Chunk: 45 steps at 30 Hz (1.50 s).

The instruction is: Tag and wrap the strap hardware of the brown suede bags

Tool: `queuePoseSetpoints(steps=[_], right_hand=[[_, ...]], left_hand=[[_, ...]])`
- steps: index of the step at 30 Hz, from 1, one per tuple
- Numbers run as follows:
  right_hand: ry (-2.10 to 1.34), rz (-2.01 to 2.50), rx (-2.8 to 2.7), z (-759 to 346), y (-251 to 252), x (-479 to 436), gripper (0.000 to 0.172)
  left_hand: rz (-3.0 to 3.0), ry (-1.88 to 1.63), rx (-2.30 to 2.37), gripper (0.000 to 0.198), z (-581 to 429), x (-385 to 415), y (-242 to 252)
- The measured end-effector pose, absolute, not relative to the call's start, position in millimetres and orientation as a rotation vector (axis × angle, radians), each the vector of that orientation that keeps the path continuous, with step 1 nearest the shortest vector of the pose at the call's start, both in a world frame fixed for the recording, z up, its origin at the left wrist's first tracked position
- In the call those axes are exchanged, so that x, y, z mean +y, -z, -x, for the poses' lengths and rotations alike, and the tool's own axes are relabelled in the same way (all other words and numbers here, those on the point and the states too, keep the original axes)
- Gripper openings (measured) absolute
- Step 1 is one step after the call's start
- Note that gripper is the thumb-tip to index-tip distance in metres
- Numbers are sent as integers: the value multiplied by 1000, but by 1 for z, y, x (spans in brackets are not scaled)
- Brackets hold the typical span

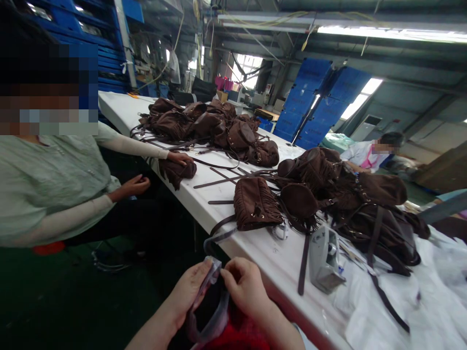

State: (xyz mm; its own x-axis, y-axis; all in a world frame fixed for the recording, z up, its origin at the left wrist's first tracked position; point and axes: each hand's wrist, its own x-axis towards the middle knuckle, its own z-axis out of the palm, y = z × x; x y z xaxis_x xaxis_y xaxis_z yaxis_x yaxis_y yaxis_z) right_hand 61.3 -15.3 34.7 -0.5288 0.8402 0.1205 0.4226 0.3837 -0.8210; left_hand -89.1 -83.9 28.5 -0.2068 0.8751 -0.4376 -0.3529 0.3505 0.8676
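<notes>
A strap in clear plastic film [215, 323] loops below my hands at the table's front edge. My left hand [188, 291] is closed on the upper part of this wrapped strap. Thumb and forefinger of my right hand [246, 287] are pinched together at the film's edge, just right of my left hand. The strap runs up from my hands toward a brown fringed bag [255, 203] on the white table [268, 257]. Right of that bag lie a loose dark strap [304, 265] and a grey tape dispenser [324, 260].
Brown bags pile up at the table's back [215, 126] and right [339, 182]. At the left sits a person [73, 180], one hand on a small brown bag [178, 170]. Another person [365, 154] is beyond the right pile. White plastic sheeting [386, 301] covers the right end.
</notes>
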Motion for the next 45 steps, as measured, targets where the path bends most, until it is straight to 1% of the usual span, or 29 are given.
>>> queuePoseSetpoints(steps=[3, 6, 9, 11, 12, 14, 17, 19, 21, 25, 27, 31, 32, 34, 37, 39, 41, 43, 44, 45], right_hand=[[-1242, 986, -2110, -59, -36, -19, 22], [-1546, 844, -2064, -56, -34, -22, 28], [-1775, 810, -1894, -53, -26, -22, 44], [-1897, 850, -1719, -51, -19, -22, 56], [-1966, 871, -1606, -50, -16, -22, 59], [-2106, 904, -1348, -49, -10, -22, 59], [-2225, 930, -1024, -51, -8, -21, 49], [-2255, 927, -947, -54, -10, -20, 44], [-2282, 890, -929, -57, -13, -18, 41], [-2402, 808, -735, -60, -21, -12, 36], [-2554, 763, -528, -62, -25, -9, 37], [-2891, 611, -121, -67, -28, -5, 38], [-2933, 587, -60, -67, -28, -5, 39], [-2961, 579, -37, -67, -26, -6, 37], [-2877, 716, -298, -64, -23, -8, 30], [-2615, 864, -707, -64, -22, -9, 34], [-2141, 981, -1232, -67, -26, -9, 37], [-1557, 1002, -1765, -72, -33, -9, 27], [-1286, 963, -2005, -75, -37, -10, 26], [-1050, 905, -2206, -77, -40, -11, 33]], left_hand=[[-541, -1221, 1355, 63, 84, -82, -26], [-584, -1213, 1353, 62, 79, -81, -17], [-653, -1227, 1352, 60, 76, -80, -6], [-754, -1269, 1354, 54, 75, -79, -4], [-827, -1281, 1369, 49, 75, -78, -5], [-999, -1249, 1438, 37, 74, -78, -12], [-1242, -1124, 1602, 18, 73, -79, -28], [-1362, -1070, 1663, 13, 73, -80, -37], [-1432, -1043, 1655, 14, 72, -81, -42], [-1483, -1114, 1514, 26, 72, -84, -40], [-1501, -1177, 1438, 33, 72, -85, -36], [-1515, -1222, 1431, 55, 75, -87, -28], [-1524, -1212, 1433, 55, 75, -87, -28], [-1540, -1184, 1430, 46, 77, -87, -28], [-1467, -1185, 1452, 36, 80, -84, -31], [-1336, -1208, 1452, 39, 84, -82, -31], [-1203, -1198, 1451, 45, 88, -80, -29], [-1144, -1152, 1464, 49, 92, -78, -26], [-1151, -1133, 1462, 50, 93, -77, -25], [-1174, -1111, 1446, 51, 93, -77, -24]])
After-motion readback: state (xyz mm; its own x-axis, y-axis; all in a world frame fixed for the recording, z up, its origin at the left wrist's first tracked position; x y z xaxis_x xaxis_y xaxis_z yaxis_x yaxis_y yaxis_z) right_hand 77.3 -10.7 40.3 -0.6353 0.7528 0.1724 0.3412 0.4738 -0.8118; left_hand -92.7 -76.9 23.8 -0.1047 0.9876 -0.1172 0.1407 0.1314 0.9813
